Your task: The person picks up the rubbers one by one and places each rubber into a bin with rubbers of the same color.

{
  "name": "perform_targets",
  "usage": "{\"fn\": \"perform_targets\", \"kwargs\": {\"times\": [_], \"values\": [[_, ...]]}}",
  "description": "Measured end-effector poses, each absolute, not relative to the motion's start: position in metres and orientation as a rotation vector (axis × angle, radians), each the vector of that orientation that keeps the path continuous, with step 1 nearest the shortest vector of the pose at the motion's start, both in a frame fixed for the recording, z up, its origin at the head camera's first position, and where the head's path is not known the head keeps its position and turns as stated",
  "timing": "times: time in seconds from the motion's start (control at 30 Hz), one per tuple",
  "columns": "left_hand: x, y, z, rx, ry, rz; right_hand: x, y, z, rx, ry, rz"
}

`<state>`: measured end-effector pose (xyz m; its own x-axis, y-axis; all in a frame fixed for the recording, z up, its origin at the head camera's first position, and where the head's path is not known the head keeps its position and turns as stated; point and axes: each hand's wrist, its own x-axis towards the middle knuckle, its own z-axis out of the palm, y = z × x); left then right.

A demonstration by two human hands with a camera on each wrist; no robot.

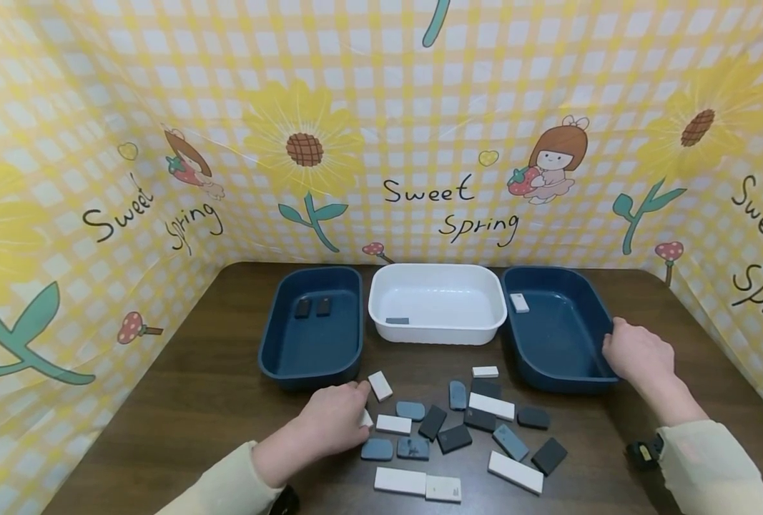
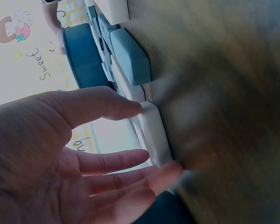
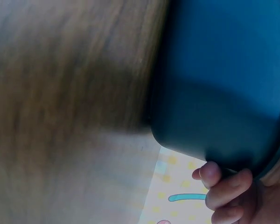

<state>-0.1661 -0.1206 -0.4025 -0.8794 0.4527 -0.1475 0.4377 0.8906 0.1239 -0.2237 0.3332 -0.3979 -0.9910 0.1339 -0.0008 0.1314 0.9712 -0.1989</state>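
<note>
My left hand reaches low over the table, beside the left edge of a scatter of small blocks. In the left wrist view its thumb and spread fingers lie around a white block, the thumb tip at one end; the block looks flat on the table. On the right, my right hand grips the rim of a dark blue bin, its fingers curled at the bin's wall in the right wrist view. Inside that bin lies one white block.
Another dark blue bin at left holds two black blocks. A white bin between the blue ones has a grey-blue piece inside. White, black and grey-blue blocks lie scattered in front. Patterned cloth surrounds the table.
</note>
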Motion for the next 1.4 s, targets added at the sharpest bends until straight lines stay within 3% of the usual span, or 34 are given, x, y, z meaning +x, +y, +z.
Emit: {"fn": "perform_targets", "kwargs": {"times": [0.8,1.4], "values": [[-0.171,-0.112,-0.394,0.881,2.916,0.203,-0.223,0.332,-0.398,-0.215,-3.099,0.297],[-0.208,-0.048,-0.344,1.46,2.883,0.057,-0.222,0.331,-0.398,-0.202,-3.101,0.275]]}}
